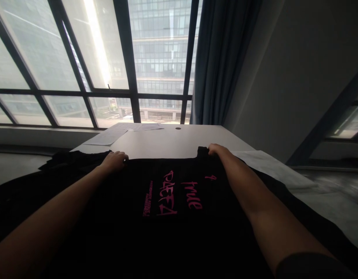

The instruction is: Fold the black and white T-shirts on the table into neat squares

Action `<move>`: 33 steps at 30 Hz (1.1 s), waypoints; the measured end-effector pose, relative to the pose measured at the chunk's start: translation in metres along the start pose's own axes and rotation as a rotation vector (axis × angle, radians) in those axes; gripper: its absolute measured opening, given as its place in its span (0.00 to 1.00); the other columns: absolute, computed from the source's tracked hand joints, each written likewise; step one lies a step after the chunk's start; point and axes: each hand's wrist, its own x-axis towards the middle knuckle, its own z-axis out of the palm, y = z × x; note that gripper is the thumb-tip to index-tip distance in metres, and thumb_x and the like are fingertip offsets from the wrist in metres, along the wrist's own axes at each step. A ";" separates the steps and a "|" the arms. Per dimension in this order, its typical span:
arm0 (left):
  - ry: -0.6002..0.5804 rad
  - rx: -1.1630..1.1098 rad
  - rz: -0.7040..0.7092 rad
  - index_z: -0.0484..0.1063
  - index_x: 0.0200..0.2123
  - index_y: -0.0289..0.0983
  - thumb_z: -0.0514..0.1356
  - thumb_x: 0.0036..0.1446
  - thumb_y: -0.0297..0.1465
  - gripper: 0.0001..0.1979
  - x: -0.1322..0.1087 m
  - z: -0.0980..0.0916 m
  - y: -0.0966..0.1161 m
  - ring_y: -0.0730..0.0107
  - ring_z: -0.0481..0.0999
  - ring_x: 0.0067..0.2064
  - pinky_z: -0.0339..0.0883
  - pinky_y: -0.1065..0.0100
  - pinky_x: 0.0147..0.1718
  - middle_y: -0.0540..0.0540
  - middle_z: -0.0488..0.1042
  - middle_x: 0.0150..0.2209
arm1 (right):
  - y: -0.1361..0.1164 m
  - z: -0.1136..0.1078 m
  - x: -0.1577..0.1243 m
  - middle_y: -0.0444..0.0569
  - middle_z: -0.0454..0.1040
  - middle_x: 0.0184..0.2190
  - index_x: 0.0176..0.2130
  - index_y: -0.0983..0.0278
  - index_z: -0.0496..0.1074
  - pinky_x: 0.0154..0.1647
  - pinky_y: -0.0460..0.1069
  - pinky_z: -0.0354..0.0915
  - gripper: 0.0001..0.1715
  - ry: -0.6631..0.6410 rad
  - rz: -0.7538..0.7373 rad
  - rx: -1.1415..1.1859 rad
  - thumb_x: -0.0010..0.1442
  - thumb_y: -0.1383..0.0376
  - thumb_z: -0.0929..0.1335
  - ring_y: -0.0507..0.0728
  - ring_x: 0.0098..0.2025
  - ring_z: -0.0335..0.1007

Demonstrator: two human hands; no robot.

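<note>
Room: tall window with dark metal frame point(129, 58) across the back, daylight strong, interior dim. A grey-blue pleated curtain point(222, 58) hangs at its right end, beside a plain wall.

Surface: pale, smooth rectangular tabletop point(173, 141). The far half is bare and matte. A small dark round hole point(178, 128) sits near the far edge. Loose white paper sheets point(109, 136) lie flat at the far left corner, well apart from the hands. A white flat sheet of cloth or paper point(269, 164) lies along the right edge. Open room is ahead of both hands, between the shirt's far edge and the papers.

Object: black T-shirt with pink printed lettering point(167, 193), soft fabric, spread flat over the near half of the tabletop, print facing up. Its far edge runs straight between the two hands. More dark crumpled fabric point(68, 159) lies bunched to the left of the left hand; whether it is part of the same garment cannot be told.

Left hand point(115, 161): palm down on the far left end of the shirt edge, fingers point(124, 157) curled closed over the fabric, gripping it.

Right hand point(216, 150): at the far right corner, which stands slightly raised. Fingers point(210, 147) pinched closed on that corner. Both forearms stretch out over the shirt.
</note>
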 end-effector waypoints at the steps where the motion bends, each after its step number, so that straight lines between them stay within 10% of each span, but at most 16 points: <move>1: 0.029 0.006 -0.019 0.77 0.45 0.41 0.57 0.53 0.28 0.17 -0.005 -0.004 0.001 0.54 0.74 0.52 0.65 0.58 0.50 0.43 0.77 0.49 | 0.000 -0.006 -0.009 0.58 0.75 0.49 0.52 0.63 0.74 0.48 0.55 0.68 0.29 0.035 0.005 -0.007 0.48 0.69 0.73 0.66 0.51 0.72; 9: 0.384 -0.184 -0.178 0.77 0.44 0.37 0.56 0.57 0.29 0.14 -0.068 -0.041 0.007 0.51 0.71 0.51 0.67 0.57 0.47 0.41 0.74 0.49 | 0.041 -0.048 -0.145 0.59 0.70 0.52 0.53 0.66 0.68 0.54 0.55 0.62 0.23 0.851 -0.106 0.131 0.57 0.68 0.65 0.65 0.53 0.67; 11: 0.420 -0.244 -0.147 0.76 0.45 0.36 0.56 0.57 0.30 0.14 -0.092 -0.041 0.009 0.53 0.71 0.50 0.67 0.58 0.47 0.42 0.74 0.48 | 0.065 -0.043 -0.189 0.58 0.71 0.51 0.54 0.65 0.68 0.53 0.55 0.63 0.24 0.781 -0.138 0.130 0.58 0.65 0.65 0.65 0.53 0.67; 17: 0.274 -0.162 0.006 0.78 0.43 0.39 0.57 0.52 0.26 0.15 -0.154 -0.016 0.022 0.54 0.70 0.52 0.64 0.59 0.50 0.45 0.75 0.50 | 0.104 -0.012 -0.294 0.52 0.79 0.37 0.42 0.61 0.77 0.37 0.52 0.67 0.24 -0.044 -0.188 -0.014 0.46 0.54 0.76 0.64 0.39 0.74; 26: 0.308 -0.117 -0.011 0.79 0.44 0.43 0.54 0.55 0.29 0.17 -0.190 -0.018 0.033 0.52 0.72 0.51 0.63 0.57 0.48 0.44 0.76 0.48 | 0.071 -0.003 -0.334 0.54 0.74 0.49 0.61 0.58 0.63 0.44 0.54 0.65 0.40 0.368 -0.084 -0.067 0.52 0.53 0.74 0.65 0.46 0.72; 33: 0.316 -0.122 -0.050 0.81 0.42 0.46 0.55 0.56 0.29 0.16 -0.195 -0.019 0.033 0.51 0.71 0.51 0.64 0.56 0.48 0.45 0.76 0.48 | 0.087 -0.001 -0.331 0.53 0.75 0.43 0.38 0.61 0.74 0.50 0.55 0.64 0.08 0.555 -0.268 0.130 0.59 0.63 0.66 0.63 0.47 0.69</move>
